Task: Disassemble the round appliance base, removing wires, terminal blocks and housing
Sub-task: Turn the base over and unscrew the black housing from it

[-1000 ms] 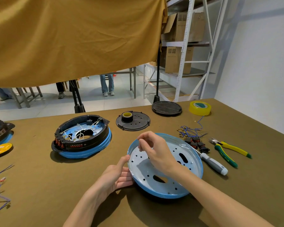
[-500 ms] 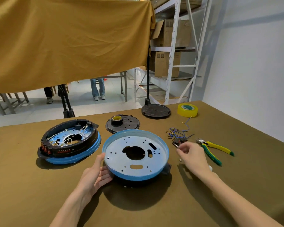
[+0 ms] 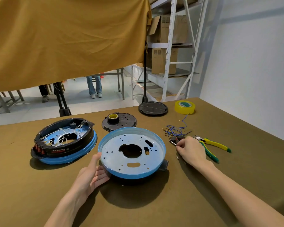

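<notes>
Nearest on the brown bench [image 3: 236, 185], the left hand [image 3: 90, 176] is laid against the near left side of the blue round base [image 3: 132, 153]. The thumb is up by the rim and the fingers are curved under the edge, so the base is held by this grip. The base is tipped up a little on its near left side. Its pale inside, with one big hole and many small holes, is turned up.

To the right, the right hand [image 3: 191, 149] is set down just beside the base, apart from it. A screwdriver tip [image 3: 172, 142] is pinched in its fingers, so this grip is closed on the screwdriver. Black terminal blocks [image 3: 178, 138] are seen right at the fingertips. Yellow and green pliers [image 3: 211, 147] are lying just past the hand.

A bit farther, loose blue wires [image 3: 176, 131] are piled on the bench. On the left, a second base [image 3: 64, 140] with a black housing and white wires is resting flat. Behind the held base, a black round plate [image 3: 119, 122] with a tape roll on it is lying. At the far edge, a black disc [image 3: 152, 108] and a yellow tape roll [image 3: 184, 107] are seen.
</notes>
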The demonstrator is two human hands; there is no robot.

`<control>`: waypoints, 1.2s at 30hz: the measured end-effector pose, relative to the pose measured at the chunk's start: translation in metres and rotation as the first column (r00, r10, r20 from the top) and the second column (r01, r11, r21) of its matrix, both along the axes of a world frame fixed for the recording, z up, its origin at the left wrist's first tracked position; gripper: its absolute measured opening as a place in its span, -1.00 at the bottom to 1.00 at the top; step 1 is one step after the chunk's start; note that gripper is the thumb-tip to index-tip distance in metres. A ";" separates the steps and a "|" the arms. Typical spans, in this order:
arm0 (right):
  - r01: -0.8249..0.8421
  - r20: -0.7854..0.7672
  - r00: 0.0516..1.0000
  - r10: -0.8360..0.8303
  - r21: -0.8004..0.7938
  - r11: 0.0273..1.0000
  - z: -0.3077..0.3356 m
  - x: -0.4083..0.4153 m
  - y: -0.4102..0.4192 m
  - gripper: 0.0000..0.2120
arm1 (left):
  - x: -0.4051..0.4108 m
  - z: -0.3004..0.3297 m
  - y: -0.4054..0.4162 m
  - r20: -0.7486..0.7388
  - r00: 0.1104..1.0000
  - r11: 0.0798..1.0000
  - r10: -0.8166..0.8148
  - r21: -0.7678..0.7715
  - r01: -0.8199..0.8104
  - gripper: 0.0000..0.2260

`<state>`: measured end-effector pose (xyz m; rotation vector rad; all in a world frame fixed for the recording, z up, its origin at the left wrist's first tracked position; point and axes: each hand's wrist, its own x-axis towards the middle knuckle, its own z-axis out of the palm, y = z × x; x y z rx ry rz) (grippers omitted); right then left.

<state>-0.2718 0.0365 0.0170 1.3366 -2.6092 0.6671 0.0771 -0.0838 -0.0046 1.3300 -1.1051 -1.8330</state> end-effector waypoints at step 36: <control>-0.008 -0.015 1.000 0.010 0.092 0.996 -0.015 -0.023 0.025 -0.78 | -0.002 0.004 0.002 0.012 1.000 1.000 0.002 0.019 -0.003 -0.25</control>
